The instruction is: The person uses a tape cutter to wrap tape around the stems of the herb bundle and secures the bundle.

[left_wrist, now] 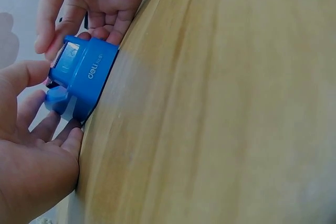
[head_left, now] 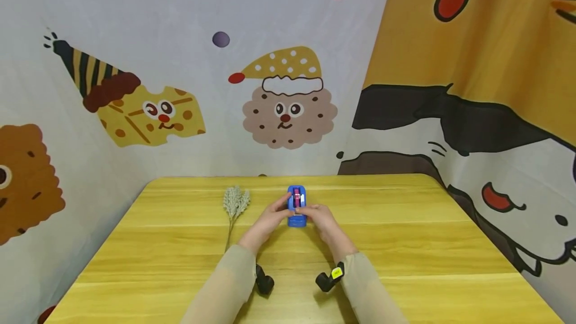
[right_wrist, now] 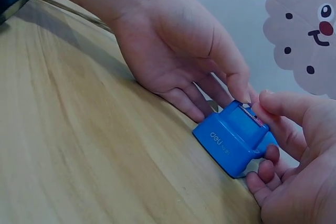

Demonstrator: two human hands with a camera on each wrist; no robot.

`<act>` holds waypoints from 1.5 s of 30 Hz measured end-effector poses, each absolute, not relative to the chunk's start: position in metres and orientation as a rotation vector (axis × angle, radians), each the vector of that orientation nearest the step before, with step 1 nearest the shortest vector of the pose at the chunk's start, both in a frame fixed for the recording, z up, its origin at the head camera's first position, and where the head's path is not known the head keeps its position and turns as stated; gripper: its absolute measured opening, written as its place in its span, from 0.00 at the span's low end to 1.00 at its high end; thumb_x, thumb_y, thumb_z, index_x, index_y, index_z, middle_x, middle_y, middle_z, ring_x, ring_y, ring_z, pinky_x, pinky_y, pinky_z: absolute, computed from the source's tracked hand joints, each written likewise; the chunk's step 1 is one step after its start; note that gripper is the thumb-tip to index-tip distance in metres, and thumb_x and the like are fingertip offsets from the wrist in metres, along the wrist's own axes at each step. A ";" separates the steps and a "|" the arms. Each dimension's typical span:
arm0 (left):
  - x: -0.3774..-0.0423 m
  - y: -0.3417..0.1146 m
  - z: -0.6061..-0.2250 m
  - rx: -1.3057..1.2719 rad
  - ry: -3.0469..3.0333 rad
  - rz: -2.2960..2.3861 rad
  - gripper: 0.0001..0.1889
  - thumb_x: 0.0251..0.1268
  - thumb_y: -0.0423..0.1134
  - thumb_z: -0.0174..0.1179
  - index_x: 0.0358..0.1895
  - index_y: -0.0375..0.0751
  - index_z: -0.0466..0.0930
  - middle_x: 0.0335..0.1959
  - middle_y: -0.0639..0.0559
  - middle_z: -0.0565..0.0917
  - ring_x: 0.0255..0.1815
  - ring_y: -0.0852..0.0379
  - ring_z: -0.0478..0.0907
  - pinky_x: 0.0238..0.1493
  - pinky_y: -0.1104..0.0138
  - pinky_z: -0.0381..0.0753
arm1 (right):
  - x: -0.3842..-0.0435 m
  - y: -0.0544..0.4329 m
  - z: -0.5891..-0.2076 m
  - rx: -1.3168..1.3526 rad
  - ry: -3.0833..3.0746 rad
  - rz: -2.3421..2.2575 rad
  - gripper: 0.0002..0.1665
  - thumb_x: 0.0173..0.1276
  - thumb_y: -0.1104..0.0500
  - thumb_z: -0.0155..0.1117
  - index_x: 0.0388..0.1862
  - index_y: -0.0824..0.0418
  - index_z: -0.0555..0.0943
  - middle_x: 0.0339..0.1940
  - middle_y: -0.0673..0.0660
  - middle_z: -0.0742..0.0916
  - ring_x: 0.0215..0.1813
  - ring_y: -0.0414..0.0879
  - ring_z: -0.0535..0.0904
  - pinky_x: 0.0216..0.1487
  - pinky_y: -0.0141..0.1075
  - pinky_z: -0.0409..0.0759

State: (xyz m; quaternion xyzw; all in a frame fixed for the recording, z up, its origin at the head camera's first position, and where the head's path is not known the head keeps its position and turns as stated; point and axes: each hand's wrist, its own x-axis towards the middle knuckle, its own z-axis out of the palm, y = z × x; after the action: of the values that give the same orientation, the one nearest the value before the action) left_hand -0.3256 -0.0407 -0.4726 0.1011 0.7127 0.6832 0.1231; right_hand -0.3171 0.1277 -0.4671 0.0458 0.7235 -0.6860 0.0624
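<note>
A blue tape dispenser marked "deli" stands on the table, with a pink roll in its well. Its lettered end shows in the left wrist view and the right wrist view. From the left side my left hand holds the dispenser, the thumb near the cutter edge and the other fingers along its side. My right hand holds the opposite side, fingers bent against the body and thumb up by the cutter. Both thumbs come close together there. Whether either one pinches a strip of tape cannot be made out.
A pale green sprig on a thin stem lies on the wooden table, left of the dispenser. Behind the table hangs a cloth printed with cartoon figures. Black wrist cameras hang under both forearms.
</note>
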 end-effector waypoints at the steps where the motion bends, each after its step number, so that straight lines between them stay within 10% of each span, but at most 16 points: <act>1: -0.326 -0.041 -0.473 0.290 2.077 1.995 0.34 0.65 0.36 0.59 0.74 0.49 0.60 0.71 0.34 0.63 0.71 0.36 0.57 0.69 0.40 0.49 | -0.317 0.128 -0.467 0.139 2.187 -2.072 0.18 0.60 0.56 0.71 0.40 0.71 0.85 0.38 0.58 0.87 0.51 0.55 0.75 0.65 0.60 0.56; 16: -0.324 -0.039 -0.473 0.266 2.086 1.973 0.34 0.66 0.37 0.59 0.74 0.53 0.60 0.72 0.36 0.62 0.72 0.36 0.56 0.68 0.37 0.47 | -0.306 0.129 -0.470 0.168 2.234 -2.035 0.20 0.58 0.55 0.72 0.42 0.71 0.84 0.43 0.58 0.86 0.52 0.53 0.73 0.58 0.49 0.66; 45: -0.326 -0.040 -0.473 0.298 2.116 1.980 0.33 0.65 0.36 0.59 0.74 0.51 0.61 0.72 0.36 0.63 0.71 0.38 0.58 0.69 0.41 0.50 | -0.286 0.132 -0.470 0.065 2.254 -1.989 0.20 0.61 0.54 0.70 0.43 0.69 0.85 0.54 0.64 0.82 0.61 0.61 0.70 0.64 0.63 0.58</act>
State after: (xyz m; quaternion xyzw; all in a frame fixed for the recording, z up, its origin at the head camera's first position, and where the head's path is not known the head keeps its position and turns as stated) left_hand -0.3262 -0.0405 -0.4732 0.1015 0.7216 0.6752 0.1141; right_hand -0.2858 0.1321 -0.4703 0.0217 0.7479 -0.6601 0.0673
